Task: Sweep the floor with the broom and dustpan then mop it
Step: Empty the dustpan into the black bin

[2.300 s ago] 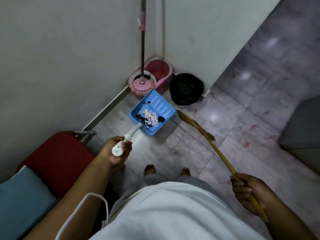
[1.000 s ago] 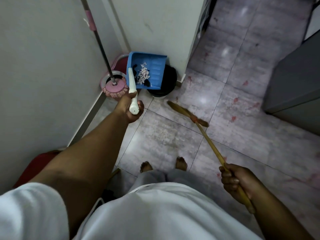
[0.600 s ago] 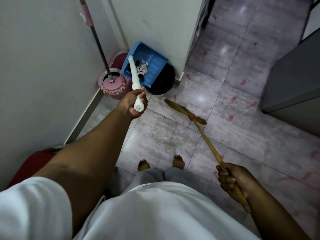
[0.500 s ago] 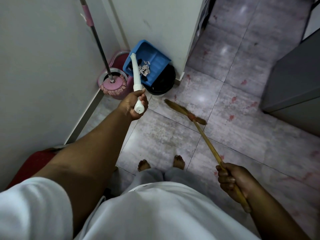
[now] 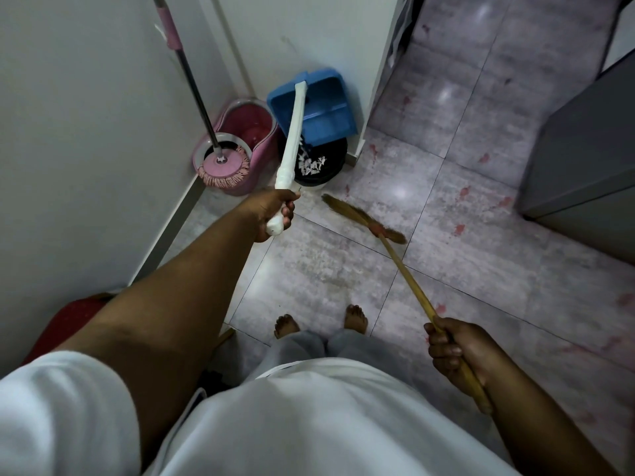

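My left hand (image 5: 271,213) grips the white handle of the blue dustpan (image 5: 318,104). The dustpan is tipped steeply, mouth down, over the black bin (image 5: 321,166) by the wall. White paper scraps (image 5: 311,163) lie in the bin and fall from the pan's lip. My right hand (image 5: 453,352) grips the yellow stick of the broom (image 5: 364,219), whose bristles rest on the tiled floor right of the bin. A pink mop (image 5: 223,166) stands in its pink bucket (image 5: 247,132) in the corner, left of the bin.
White walls close the left side and the corner behind the bin. A grey cabinet (image 5: 580,159) stands at the right. A red seat (image 5: 68,324) is low at the left. My bare feet (image 5: 319,324) stand on the grey tiles, which stretch away at the upper right.
My left hand carried the dustpan from floor level up to the bin and tipped it over. The scraps slid out of the pan into the bin. The broom barely moved.
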`<state>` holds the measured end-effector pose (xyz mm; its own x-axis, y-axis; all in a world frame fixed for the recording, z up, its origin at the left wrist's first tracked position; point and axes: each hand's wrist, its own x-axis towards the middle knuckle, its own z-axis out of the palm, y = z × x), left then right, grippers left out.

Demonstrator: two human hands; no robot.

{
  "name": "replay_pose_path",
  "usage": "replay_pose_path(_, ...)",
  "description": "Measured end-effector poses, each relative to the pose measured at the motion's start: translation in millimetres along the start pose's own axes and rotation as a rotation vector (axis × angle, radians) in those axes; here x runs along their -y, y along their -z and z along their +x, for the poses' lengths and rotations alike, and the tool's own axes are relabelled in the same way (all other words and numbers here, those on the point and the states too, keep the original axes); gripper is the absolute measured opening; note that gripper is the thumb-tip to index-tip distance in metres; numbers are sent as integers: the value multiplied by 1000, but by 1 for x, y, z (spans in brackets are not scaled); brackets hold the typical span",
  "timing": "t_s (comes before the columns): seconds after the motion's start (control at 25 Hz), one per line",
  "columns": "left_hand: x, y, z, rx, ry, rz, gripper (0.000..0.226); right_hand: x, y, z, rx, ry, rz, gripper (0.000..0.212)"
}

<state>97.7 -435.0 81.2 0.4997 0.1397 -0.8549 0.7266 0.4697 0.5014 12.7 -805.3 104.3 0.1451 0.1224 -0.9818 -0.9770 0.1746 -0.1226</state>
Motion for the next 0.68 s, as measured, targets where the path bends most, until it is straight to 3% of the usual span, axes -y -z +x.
replay_pose_path(0.68, 7, -2, -29, 36, -42, -175, 10, 3, 1, -5, 8, 29, -40, 26)
